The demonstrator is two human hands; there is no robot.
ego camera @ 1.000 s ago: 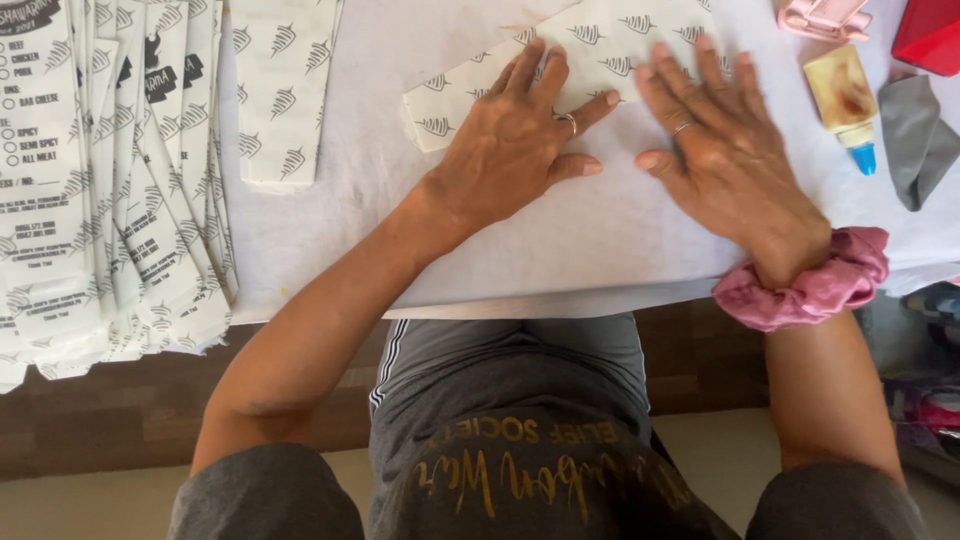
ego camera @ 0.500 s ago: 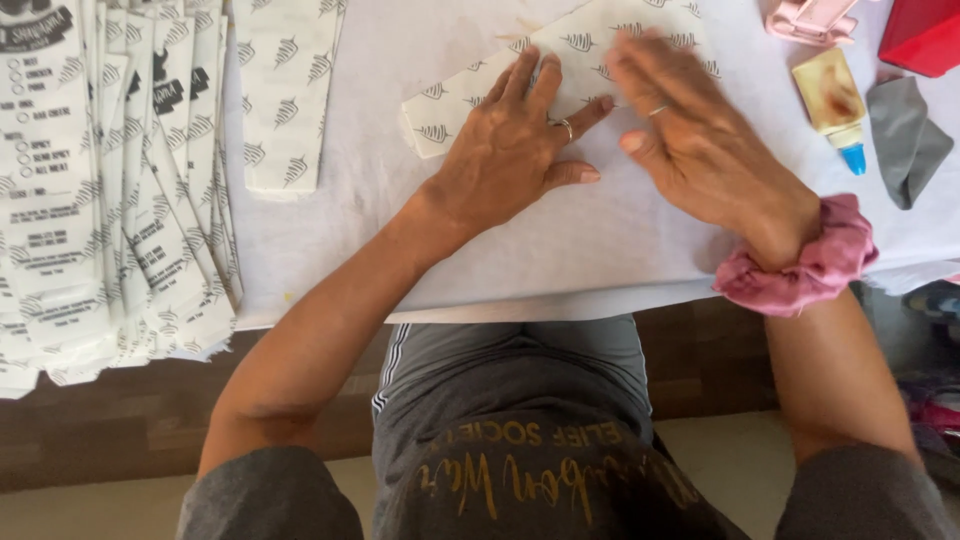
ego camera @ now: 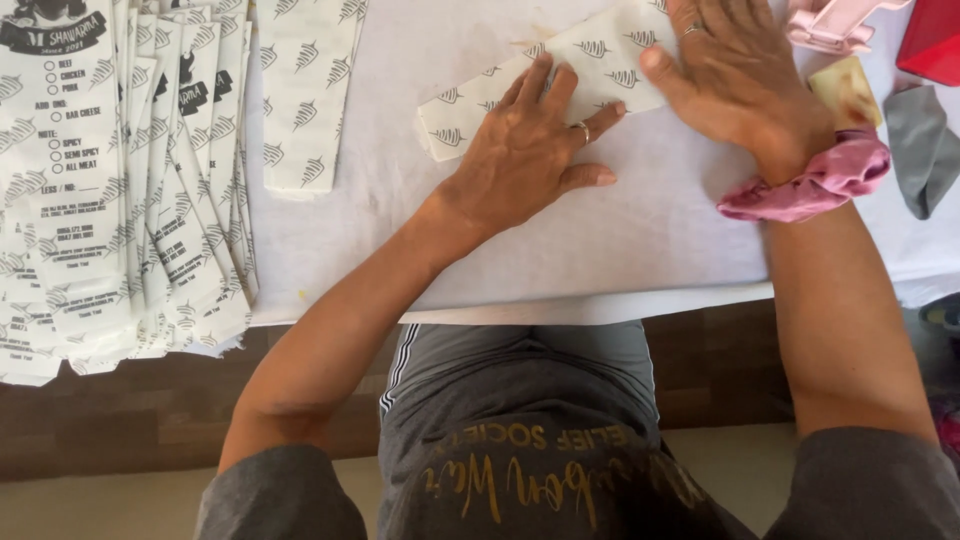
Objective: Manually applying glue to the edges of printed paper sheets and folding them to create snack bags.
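A long white paper bag (ego camera: 600,55) with a grey leaf pattern lies slanted on the white table cover (ego camera: 560,260). My left hand (ego camera: 530,150) presses flat on its lower left part, fingers spread, a ring on one finger. My right hand (ego camera: 735,75) lies flat on the bag's upper right part, also with a ring, and a pink scrunchie (ego camera: 820,180) sits around the wrist. Neither hand grips anything; both rest palm down on the paper.
A fanned pile of printed white paper bags (ego camera: 110,190) covers the table's left side, with one single bag (ego camera: 305,90) beside it. At the right lie a pink clip (ego camera: 830,20), a yellowish glue bottle (ego camera: 850,90), a grey cloth (ego camera: 925,145) and a red thing (ego camera: 935,40).
My right hand has slid away from me along the bag toward the upper right. The view has shifted so the table fills more of the frame. My left hand stays pressed on the bag.
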